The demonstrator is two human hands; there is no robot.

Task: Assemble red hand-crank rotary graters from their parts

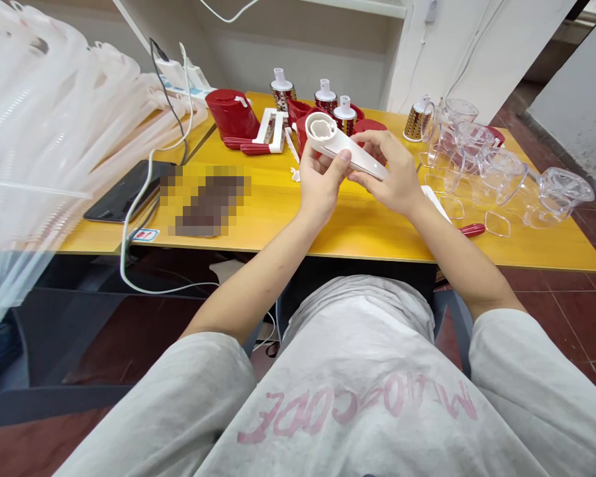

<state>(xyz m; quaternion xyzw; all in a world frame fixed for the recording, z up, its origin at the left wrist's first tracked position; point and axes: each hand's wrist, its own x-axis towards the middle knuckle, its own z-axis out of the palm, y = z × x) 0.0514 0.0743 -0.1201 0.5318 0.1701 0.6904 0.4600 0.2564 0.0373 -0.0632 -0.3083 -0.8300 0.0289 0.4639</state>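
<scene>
Two hands shared one white handle piece point(358, 159) above the worktop point(263, 199), its ringed end toward our left and its narrow end toward our right. Our left hand point(320, 182) had its fingers curled around the ringed end, the thumb along the near edge; our right hand point(397, 169) pinched the narrow end between thumb and fingers. To handle the piece well, we judged, the left grip needed to be firm but light and kept out of the notched opening, so that the right could steady or turn the tail without twisting it. Tilting the opening toward us seemed sensible, since its inner rim was then easy to inspect. The smooth surface could slip, so a low hold looked safer.

The worktop was yellow and glossy, with a seam on the left. Beyond our hands stood a red housing point(232, 119) and perforated metal drums point(282, 96) with white stems. Clear containers point(561, 189) crowded the right. On the left lay a dark flat device point(124, 195); a white cable point(153, 292) hung over the front edge, and pale plastic bags point(34, 126) spread beside it. Behind rose a shelf unit point(298, 40), and a red tiled floor point(571, 315) showed at the right.
</scene>
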